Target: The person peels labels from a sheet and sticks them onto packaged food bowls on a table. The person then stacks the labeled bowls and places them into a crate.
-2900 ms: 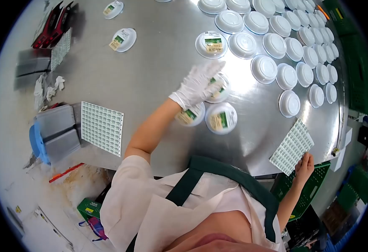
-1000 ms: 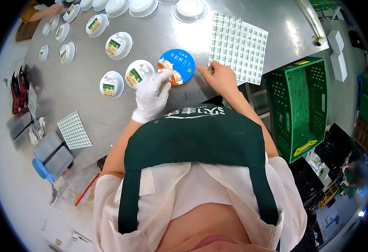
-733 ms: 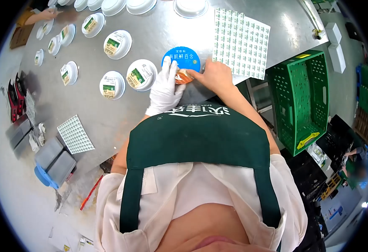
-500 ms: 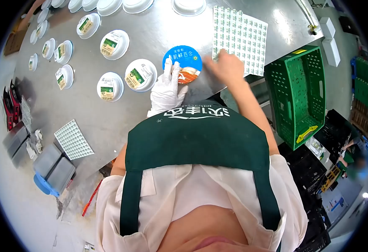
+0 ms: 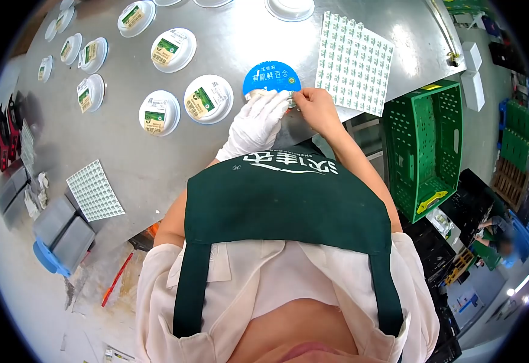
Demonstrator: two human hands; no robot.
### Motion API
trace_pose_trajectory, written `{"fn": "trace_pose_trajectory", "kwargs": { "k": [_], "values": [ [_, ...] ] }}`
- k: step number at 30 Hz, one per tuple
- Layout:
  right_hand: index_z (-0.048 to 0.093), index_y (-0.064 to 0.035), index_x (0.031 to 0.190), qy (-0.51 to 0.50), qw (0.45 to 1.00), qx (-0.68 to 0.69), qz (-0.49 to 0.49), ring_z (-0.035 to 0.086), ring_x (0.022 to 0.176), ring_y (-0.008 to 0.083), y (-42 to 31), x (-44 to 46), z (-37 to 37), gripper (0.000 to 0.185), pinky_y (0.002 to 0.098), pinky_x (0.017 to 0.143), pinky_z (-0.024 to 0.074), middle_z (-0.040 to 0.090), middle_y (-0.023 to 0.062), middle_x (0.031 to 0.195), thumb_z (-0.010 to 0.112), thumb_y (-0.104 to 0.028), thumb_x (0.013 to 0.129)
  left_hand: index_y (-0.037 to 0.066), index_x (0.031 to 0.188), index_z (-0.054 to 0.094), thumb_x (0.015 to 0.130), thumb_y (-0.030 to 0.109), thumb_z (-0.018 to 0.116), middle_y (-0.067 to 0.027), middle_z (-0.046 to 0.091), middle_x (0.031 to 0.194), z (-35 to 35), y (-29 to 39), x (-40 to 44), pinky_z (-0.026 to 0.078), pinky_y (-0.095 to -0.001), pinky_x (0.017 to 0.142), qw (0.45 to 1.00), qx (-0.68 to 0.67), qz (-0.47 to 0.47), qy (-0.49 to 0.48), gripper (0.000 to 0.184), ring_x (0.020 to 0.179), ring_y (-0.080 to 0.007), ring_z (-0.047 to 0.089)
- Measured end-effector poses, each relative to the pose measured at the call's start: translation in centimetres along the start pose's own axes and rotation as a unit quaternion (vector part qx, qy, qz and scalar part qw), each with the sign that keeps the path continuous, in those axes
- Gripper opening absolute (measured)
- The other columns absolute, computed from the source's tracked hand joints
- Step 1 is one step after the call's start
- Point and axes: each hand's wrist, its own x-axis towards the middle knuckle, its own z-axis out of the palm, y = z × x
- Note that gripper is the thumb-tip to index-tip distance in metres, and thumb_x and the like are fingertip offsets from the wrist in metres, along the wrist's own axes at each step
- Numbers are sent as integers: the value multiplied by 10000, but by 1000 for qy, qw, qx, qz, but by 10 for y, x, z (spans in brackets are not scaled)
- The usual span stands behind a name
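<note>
A round tub with a blue printed lid (image 5: 272, 75) sits on the metal table near me. My left hand (image 5: 253, 126), in a white glove, lies over the lower part of the lid with its fingers stretched out flat. At the lid's right edge, my bare right hand (image 5: 318, 110) pinches a small green-and-white sticker (image 5: 291, 99), which touches or nearly touches the lid; the fingers partly hide it. Just right of the tub lies a sheet of small stickers (image 5: 355, 66).
Several white tubs with labels, such as this tub (image 5: 209, 100), stand to the left on the metal table (image 5: 125, 78). Another sticker sheet (image 5: 96, 190) lies near the left edge. A green crate (image 5: 425, 151) stands beyond the right edge.
My right hand has moved from the sticker sheet to the lid's edge with a sticker. My left hand now covers more of the lower lid. The camera view has shifted slightly.
</note>
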Motion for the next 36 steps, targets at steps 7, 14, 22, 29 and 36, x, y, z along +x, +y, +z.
{"fn": "trace_pose_trajectory", "kwargs": {
  "k": [7,14,22,29,36],
  "values": [
    [688,42,734,77,956,-283,8,669,724,405,-14,3,-20,518,477,674,528,663,254,734,543,-427,901,77,1247,536,708,-30,687,-140,623,1150,16,-2,-5,454,-445,943,998,40,-45,7,570,1054,-335,586],
    [691,16,677,5,962,-272,-24,666,690,393,-5,11,0,648,464,632,520,661,220,686,578,-596,857,55,1234,503,773,52,671,-130,597,1139,28,-16,-18,506,-395,870,998,-6,-11,62,490,1036,-321,593],
    [684,-9,791,114,954,-277,-25,655,736,416,1,3,-33,521,494,700,507,668,227,727,472,-456,953,81,1284,539,730,165,781,-125,628,1135,-43,-10,-12,504,-388,907,997,52,-45,34,611,1064,-316,618],
    [672,-3,870,62,991,-78,-93,650,610,321,-11,-5,-36,303,396,597,487,654,173,649,617,-299,901,261,1416,455,697,394,796,-91,322,1523,-99,-76,-24,307,-477,1123,951,138,-132,-243,807,1384,-354,319],
    [628,-12,977,-57,991,81,-85,382,519,32,-46,-34,-44,221,230,507,296,501,-42,543,630,-229,934,64,1417,385,866,721,476,-155,518,1366,-110,-24,1,546,-482,945,548,-668,-491,111,862,1176,-319,587]
  ]
}}
